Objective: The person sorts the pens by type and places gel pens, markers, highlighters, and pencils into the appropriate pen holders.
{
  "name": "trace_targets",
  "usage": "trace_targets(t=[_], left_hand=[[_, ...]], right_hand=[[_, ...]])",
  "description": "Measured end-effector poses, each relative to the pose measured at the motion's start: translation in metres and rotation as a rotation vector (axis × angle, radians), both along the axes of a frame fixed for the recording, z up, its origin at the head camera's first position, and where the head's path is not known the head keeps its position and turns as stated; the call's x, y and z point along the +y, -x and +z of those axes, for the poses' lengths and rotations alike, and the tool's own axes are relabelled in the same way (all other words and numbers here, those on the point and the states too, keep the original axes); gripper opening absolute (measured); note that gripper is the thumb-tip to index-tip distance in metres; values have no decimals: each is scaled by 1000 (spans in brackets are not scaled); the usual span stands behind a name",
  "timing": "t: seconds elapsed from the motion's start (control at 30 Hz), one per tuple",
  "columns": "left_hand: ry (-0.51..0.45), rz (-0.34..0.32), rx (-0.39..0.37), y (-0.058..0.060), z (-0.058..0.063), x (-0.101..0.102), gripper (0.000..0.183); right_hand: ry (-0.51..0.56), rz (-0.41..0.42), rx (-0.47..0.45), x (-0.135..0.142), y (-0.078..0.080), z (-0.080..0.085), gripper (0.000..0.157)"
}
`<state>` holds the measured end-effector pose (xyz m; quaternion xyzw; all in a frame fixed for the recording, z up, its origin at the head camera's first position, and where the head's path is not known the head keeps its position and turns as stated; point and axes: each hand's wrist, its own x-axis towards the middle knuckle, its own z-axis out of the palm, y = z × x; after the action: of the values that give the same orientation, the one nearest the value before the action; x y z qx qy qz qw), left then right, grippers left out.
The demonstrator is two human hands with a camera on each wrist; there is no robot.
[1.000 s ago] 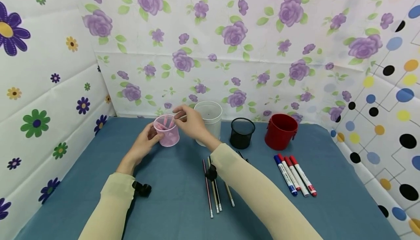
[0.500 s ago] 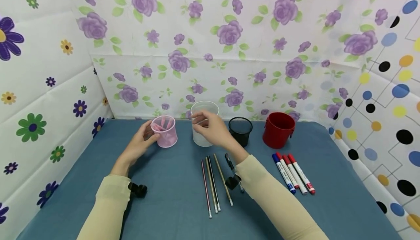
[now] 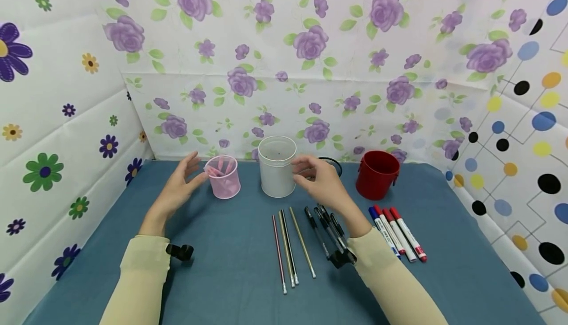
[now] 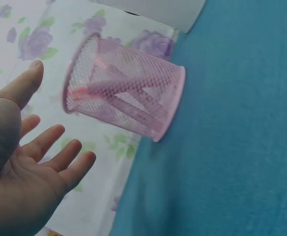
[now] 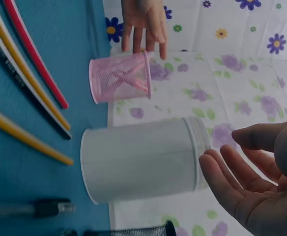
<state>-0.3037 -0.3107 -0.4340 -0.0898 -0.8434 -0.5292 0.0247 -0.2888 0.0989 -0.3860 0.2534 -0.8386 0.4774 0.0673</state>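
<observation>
My left hand (image 3: 175,189) is held with its fingers spread at the left of a pink mesh pen cup (image 3: 226,185); in the left wrist view a gap shows between hand and cup. Several pink stick-like pieces (image 4: 119,91) lean inside that cup, their kind unclear. A white cylindrical container (image 3: 276,174) stands upright in the middle. Beside its right rim hovers my right hand (image 3: 326,182), fingers loosely bent, nothing in them. Behind this hand a black mesh cup (image 5: 138,231) is mostly hidden.
Several pencils (image 3: 302,242) lie on the blue cloth (image 3: 230,266) in front of the white container. To their right are several black pens (image 3: 314,225), then markers (image 3: 407,236) with red and blue caps. A red bucket (image 3: 377,177) stands at the back right.
My right hand has moved right from above the pink cup, past the white container. My left hand has let go of the pink cup and drawn back to the left.
</observation>
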Motion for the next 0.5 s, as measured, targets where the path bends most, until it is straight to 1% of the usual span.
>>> trace_targets(t=[0.13,0.23,0.4,0.5], left_hand=[[-12,10,37,-4,13,3,85],[-19,20,79,-8,21,6,81],[-3,30,153,-14,32,16,78],[1,20,178,-17,36,24,76]], right_hand=[[-36,-45,35,11,-6,-2,32],[-53,-59,46,19,-11,-3,31],[-54,-76,22,31,-17,-3,34],[-51,-97,5,39,-20,-2,36]])
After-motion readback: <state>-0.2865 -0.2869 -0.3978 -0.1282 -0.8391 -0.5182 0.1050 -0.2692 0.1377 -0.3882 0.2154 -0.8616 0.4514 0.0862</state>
